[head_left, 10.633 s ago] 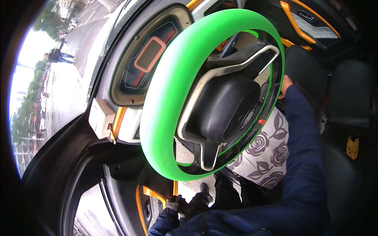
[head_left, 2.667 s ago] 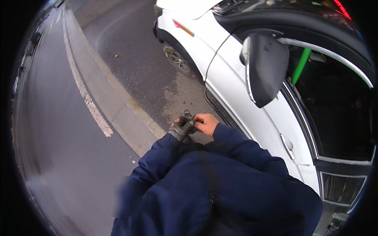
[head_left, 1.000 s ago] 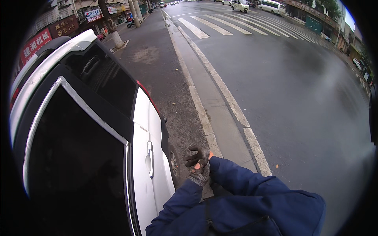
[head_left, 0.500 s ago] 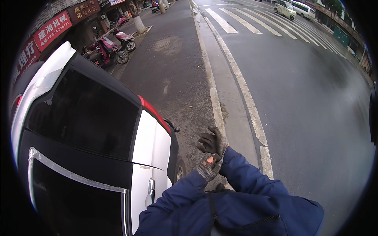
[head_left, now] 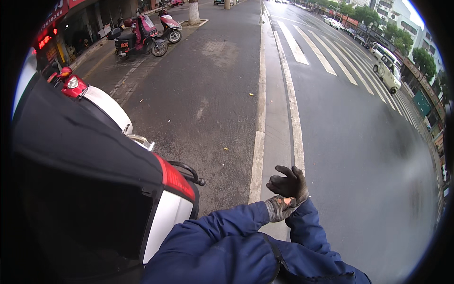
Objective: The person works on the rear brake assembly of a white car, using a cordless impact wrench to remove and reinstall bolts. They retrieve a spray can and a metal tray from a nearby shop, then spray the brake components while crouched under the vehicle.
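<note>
My right hand [head_left: 288,182], in a dark grey glove, is raised with its fingers spread and curved. My left hand [head_left: 281,207], in a worn grey glove with skin showing through a tear, pinches the glove's cuff at my right wrist. Both sleeves are navy. To their left is the rear of a white and black car [head_left: 161,222], with a red tail lamp [head_left: 176,179] and a black tubular bar [head_left: 189,171] sticking out behind it.
Scooters [head_left: 137,38] stand by the shopfronts at upper left, near a tree trunk [head_left: 194,14]. A red and white vehicle [head_left: 109,109] is beyond the car. A kerb [head_left: 258,151] divides pavement from road. A small cream vehicle [head_left: 388,73] is on the zebra crossing [head_left: 324,61].
Earlier I was inside the car, then beside its front. Now I have moved along to its rear. My right hand has gone from bare to gloved, with my left hand at its cuff.
</note>
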Tool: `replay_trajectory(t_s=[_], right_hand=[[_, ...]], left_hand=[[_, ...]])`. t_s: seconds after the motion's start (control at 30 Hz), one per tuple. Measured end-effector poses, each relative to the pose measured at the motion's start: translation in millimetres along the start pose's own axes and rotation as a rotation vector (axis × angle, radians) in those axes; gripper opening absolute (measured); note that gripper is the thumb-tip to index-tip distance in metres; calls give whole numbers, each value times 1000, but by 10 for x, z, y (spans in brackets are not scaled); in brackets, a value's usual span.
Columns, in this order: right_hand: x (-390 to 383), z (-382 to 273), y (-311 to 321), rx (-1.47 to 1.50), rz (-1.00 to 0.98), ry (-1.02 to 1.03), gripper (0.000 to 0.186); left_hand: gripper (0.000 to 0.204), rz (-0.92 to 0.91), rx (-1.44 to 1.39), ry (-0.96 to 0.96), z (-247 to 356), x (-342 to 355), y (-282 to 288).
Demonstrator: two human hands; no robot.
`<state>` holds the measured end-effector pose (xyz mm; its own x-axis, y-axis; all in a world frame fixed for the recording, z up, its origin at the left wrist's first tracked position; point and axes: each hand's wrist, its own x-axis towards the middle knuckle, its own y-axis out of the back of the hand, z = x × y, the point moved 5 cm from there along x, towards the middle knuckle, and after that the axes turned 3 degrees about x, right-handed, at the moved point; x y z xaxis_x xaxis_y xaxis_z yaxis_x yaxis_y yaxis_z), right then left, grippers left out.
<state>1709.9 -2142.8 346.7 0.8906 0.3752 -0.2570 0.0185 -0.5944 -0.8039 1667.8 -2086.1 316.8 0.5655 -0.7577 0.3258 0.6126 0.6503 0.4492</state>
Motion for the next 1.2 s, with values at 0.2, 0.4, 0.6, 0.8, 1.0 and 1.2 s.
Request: replay_trajectory(t_s=[0.2, 0.4, 0.6, 0.8, 1.0, 1.2], right_hand=[[1239, -696, -125, 183, 6, 267, 39], [2879, -1101, -337, 191, 67, 258, 47], [4095, -932, -1233, 222, -512, -207, 65], [5131, -482, -1827, 345, -757, -542, 63], [6305, -102, -2224, 204, -652, -640, 69], [7528, 205, -2983, 145, -737, -678, 70]], left_hand=[[11, 215, -137, -78, -602, 662, 869], [15, 296, -46, 174, -1536, 997, 1994], [29, 680, -285, 636, -2348, 837, 3378], [37, 1025, -645, 646, -2965, 501, 4214], [45, 1083, -798, 596, -3906, 388, 5181], [54, 981, -828, 513, -4519, 537, 6556]])
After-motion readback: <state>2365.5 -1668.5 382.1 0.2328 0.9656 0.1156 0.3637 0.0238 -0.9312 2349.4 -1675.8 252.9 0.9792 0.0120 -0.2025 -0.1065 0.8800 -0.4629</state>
